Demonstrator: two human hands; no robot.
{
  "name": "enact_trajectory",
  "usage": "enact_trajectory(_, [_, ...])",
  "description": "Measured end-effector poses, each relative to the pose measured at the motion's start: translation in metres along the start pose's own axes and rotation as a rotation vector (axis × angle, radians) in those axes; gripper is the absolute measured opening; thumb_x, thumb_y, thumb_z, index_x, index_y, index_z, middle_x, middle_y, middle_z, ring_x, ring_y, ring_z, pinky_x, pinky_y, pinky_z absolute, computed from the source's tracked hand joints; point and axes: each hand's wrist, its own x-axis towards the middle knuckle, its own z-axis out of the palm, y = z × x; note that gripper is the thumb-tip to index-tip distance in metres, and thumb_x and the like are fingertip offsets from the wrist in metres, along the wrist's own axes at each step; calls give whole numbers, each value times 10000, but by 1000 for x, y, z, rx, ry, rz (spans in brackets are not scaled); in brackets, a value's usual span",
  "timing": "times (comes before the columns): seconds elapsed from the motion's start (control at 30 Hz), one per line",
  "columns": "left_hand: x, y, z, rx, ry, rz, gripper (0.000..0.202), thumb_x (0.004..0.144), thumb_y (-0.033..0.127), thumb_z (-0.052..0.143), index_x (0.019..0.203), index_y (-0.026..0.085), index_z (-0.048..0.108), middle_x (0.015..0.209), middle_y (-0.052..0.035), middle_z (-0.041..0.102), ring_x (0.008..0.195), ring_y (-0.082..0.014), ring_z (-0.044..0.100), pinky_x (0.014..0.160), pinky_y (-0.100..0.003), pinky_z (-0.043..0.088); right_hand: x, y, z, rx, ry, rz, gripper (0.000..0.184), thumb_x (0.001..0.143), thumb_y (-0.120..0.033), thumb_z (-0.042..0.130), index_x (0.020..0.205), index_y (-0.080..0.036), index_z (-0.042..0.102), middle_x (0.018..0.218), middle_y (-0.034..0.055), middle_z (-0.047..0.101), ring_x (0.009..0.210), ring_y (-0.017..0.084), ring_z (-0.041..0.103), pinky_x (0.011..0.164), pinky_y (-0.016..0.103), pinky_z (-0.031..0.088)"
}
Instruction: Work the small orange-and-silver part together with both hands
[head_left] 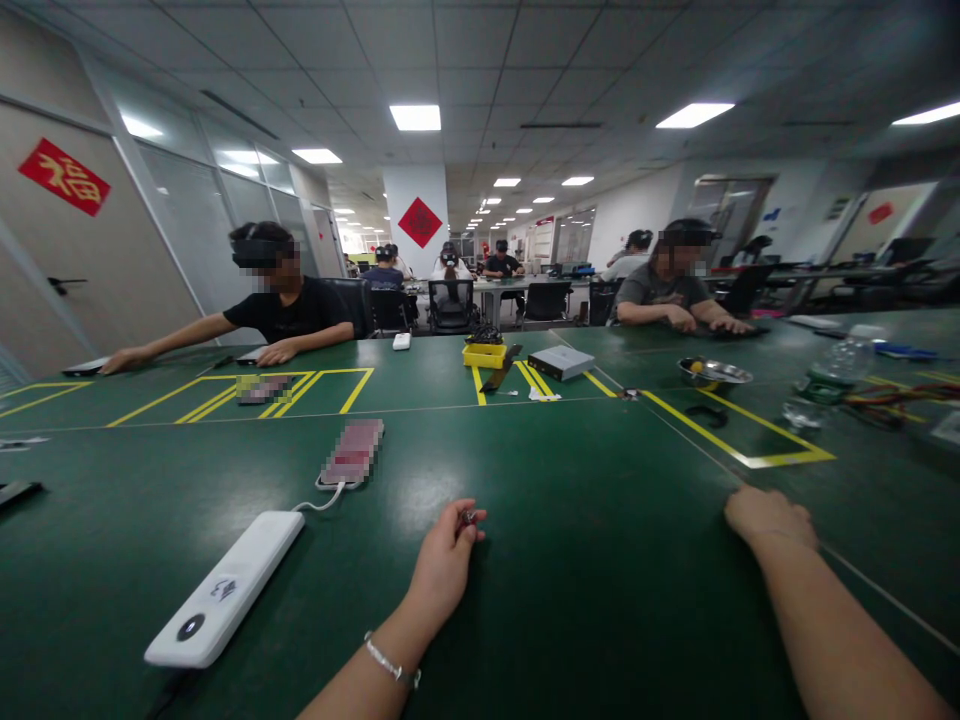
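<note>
My left hand (pixel 444 556), with a silvery bracelet at its wrist, is above the green table (pixel 585 600). Its fingers and thumb are closed around a small, dark, shiny piece (pixel 469 517), too small for me to name. To the right, my right hand (pixel 774 517) is by a seam in the tabletop, its back toward me. Those fingers look curled in, and whatever may be inside them is hidden. Nearest my left hand lie a white power bank (pixel 232 585) and a phone (pixel 352 453) joined to it by a short white cable (pixel 322 500).
Ahead are a yellow bin (pixel 484 356) of dark cables, a grey box (pixel 561 362), a metal bowl (pixel 715 371) and a plastic bottle (pixel 829 375). Yellow tape (pixel 787 460) marks the table. Two people in headsets sit opposite, one left and one right.
</note>
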Motion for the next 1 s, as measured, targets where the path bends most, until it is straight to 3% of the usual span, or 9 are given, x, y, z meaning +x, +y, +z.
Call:
enact_trajectory(0.2, [0, 0, 0, -64, 7, -14, 311, 774, 174, 400, 1085, 174, 403, 1014, -79, 592, 754, -132, 592, 723, -309, 438, 4, -6, 1, 2, -1, -39, 336, 696, -105, 370, 886, 4, 625, 946, 297, 527, 887, 334, 520, 636, 389, 368])
enact_trajectory(0.3, [1, 1, 1, -87, 16, 4, 286, 731, 174, 467, 1014, 165, 425, 876, -55, 621, 727, -135, 579, 716, -300, 432, -1, -27, 3, 45, -6, -144, 289, 702, -145, 429, 903, -93, 630, 942, 196, 575, 856, 268, 538, 681, 346, 379])
enact_trajectory(0.37, [1, 4, 2, -55, 25, 27, 221, 704, 183, 507, 920, 168, 461, 765, -22, 610, 686, -133, 561, 673, -278, 428, -16, -52, 6, 219, -53, -253, 275, 721, -234, 460, 945, -173, 608, 930, 104, 595, 803, 210, 549, 682, 310, 394])
enact_trajectory(0.43, [0, 8, 3, 7, 33, 39, 157, 683, 202, 539, 830, 175, 494, 681, 12, 570, 632, -126, 532, 615, -253, 413, -42, -83, 11, 599, -190, -363, 263, 723, -300, 481, 935, -189, 592, 922, 66, 595, 762, 166, 544, 681, 282, 408])
enact_trajectory(0.53, [-4, 14, 2, 64, 24, 37, 129, 667, 214, 559, 786, 181, 520, 647, 34, 535, 614, -120, 513, 598, -238, 398, -93, -127, 17, 1173, -586, -452, 233, 701, -311, 542, 873, -157, 576, 869, 57, 584, 717, 112, 522, 653, 229, 413])
enact_trajectory(0.63, [-7, 18, 0, 123, 7, 52, 117, 713, 262, 522, 798, 183, 538, 654, 31, 540, 621, -124, 511, 597, -239, 389, -142, -153, 21, 1303, -997, -463, 226, 680, -332, 597, 792, -140, 558, 684, 9, 544, 552, 52, 458, 489, 163, 348])
enact_trajectory(0.7, [-7, 18, -1, 163, -1, 78, 148, 753, 300, 477, 814, 185, 547, 647, 28, 543, 621, -129, 510, 595, -243, 385, -164, -161, 22, 1302, -1160, -442, 235, 662, -343, 620, 723, -131, 539, 610, -20, 501, 455, 19, 380, 399, 145, 247])
enact_trajectory(0.8, [-7, 17, -1, 181, -11, 105, 202, 791, 331, 420, 832, 185, 553, 645, 23, 556, 627, -135, 516, 610, -250, 387, -181, -165, 25, 1295, -1249, -385, 237, 618, -313, 664, 658, -118, 536, 568, -34, 477, 423, 4, 343, 380, 146, 204])
enact_trajectory(1.0, [-7, 18, -1, 180, -9, 124, 212, 787, 335, 429, 847, 191, 571, 681, 15, 578, 646, -139, 525, 613, -249, 394, -181, -162, 28, 1255, -1272, -324, 253, 544, -165, 683, 781, -98, 622, 763, 41, 595, 601, 44, 492, 593, 178, 379])
